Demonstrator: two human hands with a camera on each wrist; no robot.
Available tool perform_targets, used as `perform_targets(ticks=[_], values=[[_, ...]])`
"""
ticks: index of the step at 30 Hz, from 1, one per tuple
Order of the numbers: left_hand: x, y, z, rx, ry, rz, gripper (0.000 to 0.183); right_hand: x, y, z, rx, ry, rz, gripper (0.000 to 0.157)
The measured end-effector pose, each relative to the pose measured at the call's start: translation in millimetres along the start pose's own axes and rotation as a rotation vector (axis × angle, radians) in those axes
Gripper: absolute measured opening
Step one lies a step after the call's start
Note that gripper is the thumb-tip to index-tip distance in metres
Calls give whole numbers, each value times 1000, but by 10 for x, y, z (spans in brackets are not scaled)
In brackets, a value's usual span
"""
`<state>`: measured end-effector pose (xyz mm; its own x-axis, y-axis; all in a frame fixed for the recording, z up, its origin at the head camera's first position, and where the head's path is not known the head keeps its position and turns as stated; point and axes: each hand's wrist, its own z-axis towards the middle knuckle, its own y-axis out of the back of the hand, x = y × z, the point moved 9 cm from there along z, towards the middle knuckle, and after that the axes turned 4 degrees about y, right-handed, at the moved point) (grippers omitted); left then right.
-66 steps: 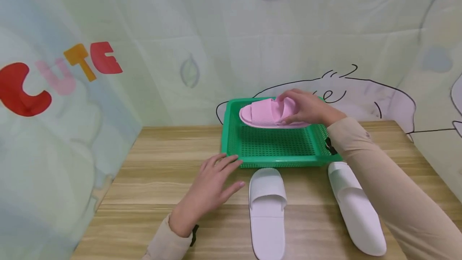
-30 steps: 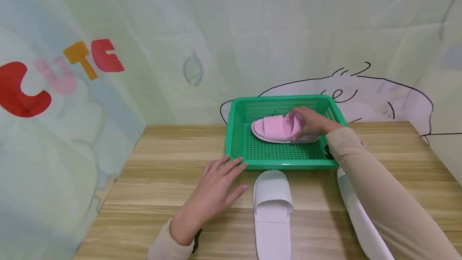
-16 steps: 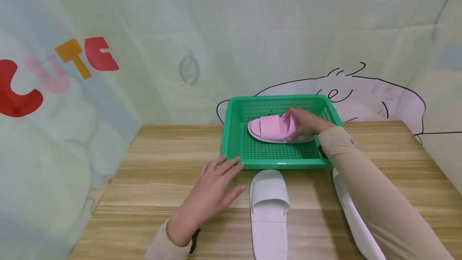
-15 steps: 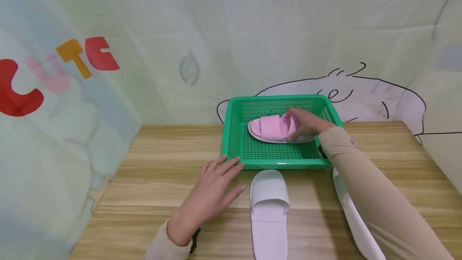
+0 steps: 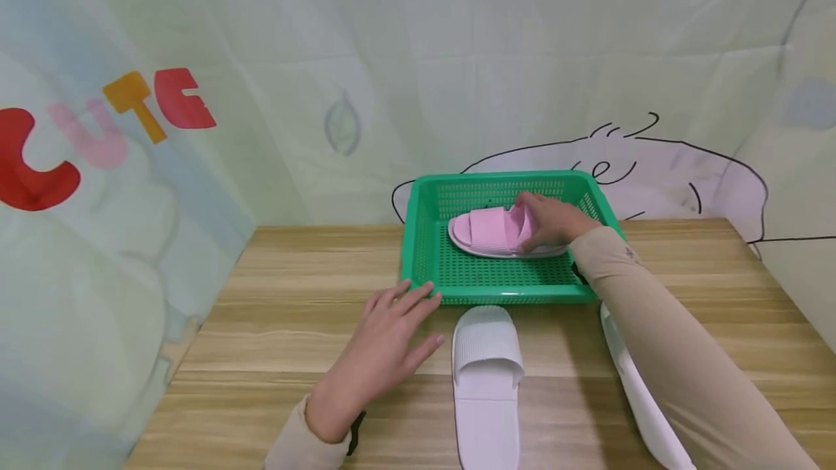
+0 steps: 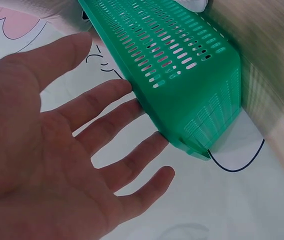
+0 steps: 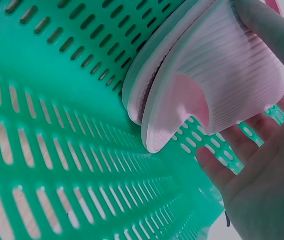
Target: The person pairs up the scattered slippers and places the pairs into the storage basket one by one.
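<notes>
A pair of pink slide slippers (image 5: 488,229), put together sole against sole or nested, lies inside a green perforated plastic basket (image 5: 516,294). My right hand (image 5: 555,222) holds the pair at the right end, thumb on the near side and fingers on the far side. In the right wrist view two stacked soles show beside the ribbed strap (image 7: 232,75), with the thumb and fingertips around it. My left hand (image 5: 385,347) has its fingers spread, fingertips right at the basket's front left corner; the left wrist view shows them along the rim (image 6: 147,112).
A white slide slipper (image 5: 486,412) lies on the wooden table (image 5: 313,260) in front of the basket. Another white slipper (image 5: 643,397) lies to its right, partly covered by my right sleeve (image 5: 679,354). A printed curtain (image 5: 294,93) hangs close behind the basket.
My right hand has lowered the pink slippers from above the basket down into it. Over the last half second they barely move. The left hand keeps its place at the rim.
</notes>
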<state>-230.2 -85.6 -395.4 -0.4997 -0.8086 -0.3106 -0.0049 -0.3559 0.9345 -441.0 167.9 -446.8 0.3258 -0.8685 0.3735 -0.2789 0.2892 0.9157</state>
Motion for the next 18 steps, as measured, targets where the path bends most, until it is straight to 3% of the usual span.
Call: perform_targets(ticks=[4, 11, 18], values=[[-15, 6, -2, 1, 1, 11, 53, 18, 30, -15, -7, -15, 8, 100], [-23, 8, -4, -2, 0, 18, 53, 105, 62, -25, -19, -4, -74, 89], [-25, -12, 11, 9, 7, 17, 54, 94, 25, -16, 1, -32, 4, 87]])
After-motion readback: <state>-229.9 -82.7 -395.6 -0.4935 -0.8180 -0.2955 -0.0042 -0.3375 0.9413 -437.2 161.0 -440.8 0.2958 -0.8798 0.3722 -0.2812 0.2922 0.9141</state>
